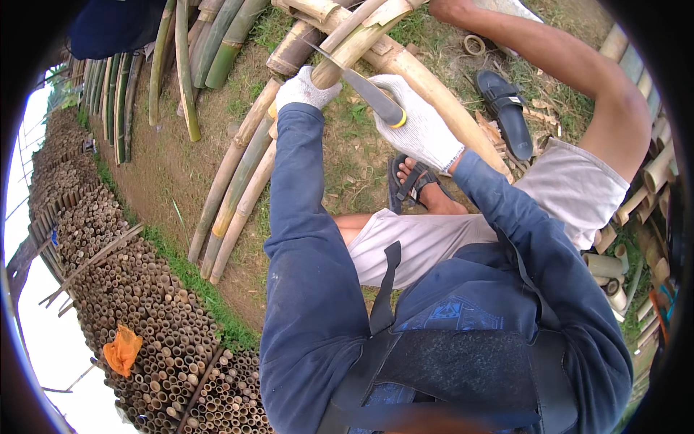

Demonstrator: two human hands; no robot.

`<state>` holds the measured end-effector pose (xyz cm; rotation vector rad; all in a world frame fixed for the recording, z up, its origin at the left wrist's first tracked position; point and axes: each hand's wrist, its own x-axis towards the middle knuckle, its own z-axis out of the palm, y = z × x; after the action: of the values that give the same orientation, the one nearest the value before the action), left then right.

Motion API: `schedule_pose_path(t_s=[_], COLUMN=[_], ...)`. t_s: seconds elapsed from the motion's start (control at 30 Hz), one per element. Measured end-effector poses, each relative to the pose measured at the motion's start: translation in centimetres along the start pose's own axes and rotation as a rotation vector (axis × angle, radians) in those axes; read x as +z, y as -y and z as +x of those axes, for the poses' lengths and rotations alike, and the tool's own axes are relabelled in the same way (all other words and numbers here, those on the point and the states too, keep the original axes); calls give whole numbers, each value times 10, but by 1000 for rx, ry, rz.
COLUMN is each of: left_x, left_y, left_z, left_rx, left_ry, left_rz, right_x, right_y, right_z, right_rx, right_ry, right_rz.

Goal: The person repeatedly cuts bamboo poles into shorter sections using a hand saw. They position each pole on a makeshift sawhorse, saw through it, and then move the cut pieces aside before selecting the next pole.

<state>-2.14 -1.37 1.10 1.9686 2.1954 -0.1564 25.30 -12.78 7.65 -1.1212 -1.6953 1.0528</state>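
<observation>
My left hand (307, 88), in a white knit glove, is closed around the near end of a pale bamboo pole (352, 52). My right hand (423, 123), gloved the same way, grips the dark grey handle of a knife (372, 98) with a yellow butt. The knife's thin blade slants up and left across the bamboo pole, close to the left hand. Parts of the right hand's fingers are hidden behind the handle. Under the held pole lies a thicker pale bamboo pole (441, 98), which runs down to the right.
Several bamboo lengths (235, 184) lie left of my left forearm; green ones (188, 87) rest beyond. A large stack of cut bamboo (144, 289) fills the left, an orange bag (123, 350) on it. A loose black sandal (506, 112) lies right, near a bare bent leg (564, 58).
</observation>
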Motion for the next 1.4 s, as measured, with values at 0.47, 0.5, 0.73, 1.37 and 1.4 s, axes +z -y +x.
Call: schedule_pose_path(t_s=[0.47, 0.5, 0.73, 1.37, 1.4], left_x=[5, 5, -6, -9, -11], left_y=[13, 11, 8, 4, 4], left_z=[7, 5, 3, 4, 12], left_rx=[66, 53, 57, 19, 65], left_ry=[41, 26, 75, 151, 87], left_rz=[25, 28, -35, -13, 2], right_x=[-89, -72, 12, -8, -28], right_y=[64, 51, -35, -19, -5], right_z=[-132, -102, 16, -23, -58], right_rx=[119, 54, 51, 209, 211], right_ry=[115, 97, 62, 110, 79], right_rz=[-84, -120, 18, 20, 16])
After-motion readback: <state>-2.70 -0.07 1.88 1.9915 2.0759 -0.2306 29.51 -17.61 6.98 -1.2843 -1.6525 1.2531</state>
